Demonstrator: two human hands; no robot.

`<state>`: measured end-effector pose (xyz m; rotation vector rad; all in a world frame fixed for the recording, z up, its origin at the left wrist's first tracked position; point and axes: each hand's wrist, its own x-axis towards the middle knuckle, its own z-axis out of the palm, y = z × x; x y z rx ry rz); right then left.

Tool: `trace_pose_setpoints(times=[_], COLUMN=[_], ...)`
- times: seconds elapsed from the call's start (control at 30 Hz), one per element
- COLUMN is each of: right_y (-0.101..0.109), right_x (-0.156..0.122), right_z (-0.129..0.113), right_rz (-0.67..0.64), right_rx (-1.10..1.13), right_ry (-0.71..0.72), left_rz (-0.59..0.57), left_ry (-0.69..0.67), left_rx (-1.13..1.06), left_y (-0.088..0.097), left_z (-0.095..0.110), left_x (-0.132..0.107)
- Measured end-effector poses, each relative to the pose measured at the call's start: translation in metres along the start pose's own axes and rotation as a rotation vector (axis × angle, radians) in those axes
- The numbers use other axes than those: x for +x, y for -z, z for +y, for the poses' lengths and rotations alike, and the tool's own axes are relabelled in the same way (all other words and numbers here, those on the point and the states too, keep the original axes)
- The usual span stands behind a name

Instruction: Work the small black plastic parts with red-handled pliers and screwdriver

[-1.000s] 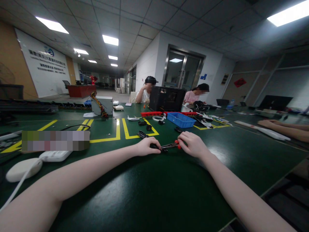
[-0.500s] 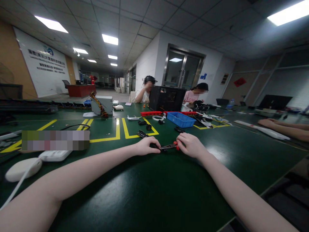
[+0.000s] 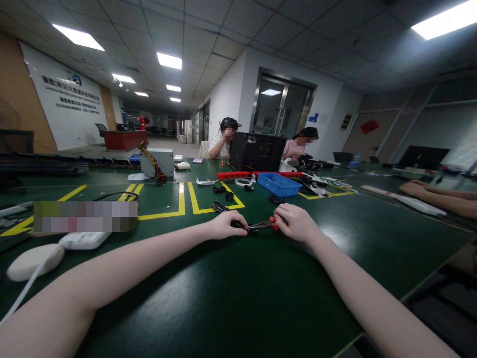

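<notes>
My right hand (image 3: 296,223) is closed around the red handles of a pair of pliers (image 3: 265,224). The pliers point left, their metal jaws reaching the fingertips of my left hand (image 3: 226,225). Those fingers pinch a small black part (image 3: 236,224), mostly hidden by the hand, so its kind does not show. The jaw tips are at the part, but whether they grip it is too small to tell. Just beyond my left hand lies a black ribbed plastic piece (image 3: 219,206). Another small black piece (image 3: 276,199) rests beyond my right hand.
On the green table (image 3: 208,298) stand a blue tray (image 3: 279,185), a black computer case (image 3: 257,151) and a power supply unit (image 3: 160,163) with cables. A white power strip (image 3: 87,240) is at left. Two people sit opposite; another person's hands (image 3: 415,189) rest at right.
My right hand and the pliers' handles have shifted very slightly to the right. My left hand stays nearly still.
</notes>
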<state>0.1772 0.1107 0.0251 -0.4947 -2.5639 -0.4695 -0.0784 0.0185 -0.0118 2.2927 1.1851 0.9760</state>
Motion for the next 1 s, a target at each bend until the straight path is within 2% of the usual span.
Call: trace_pose_setpoints(times=[0.23, 0.83, 1.0], right_y=[0.0010, -0.0006, -0.0005], right_x=[-0.0006, 0.0001, -0.0017], right_z=[0.0002, -0.0005, -0.0029], right_rz=[0.013, -0.007, -0.020], right_rx=[-0.011, 0.002, 0.008], right_ry=[-0.012, -0.028, -0.030], left_rz=[0.004, 0.019, 0.024], left_ry=[-0.037, 0.021, 0.002], left_rx=[-0.016, -0.021, -0.028], left_y=[-0.0004, -0.0004, -0.0007], left_z=[-0.0010, 0.0054, 0.0074], left_x=[0.0000, -0.0006, -0.0009])
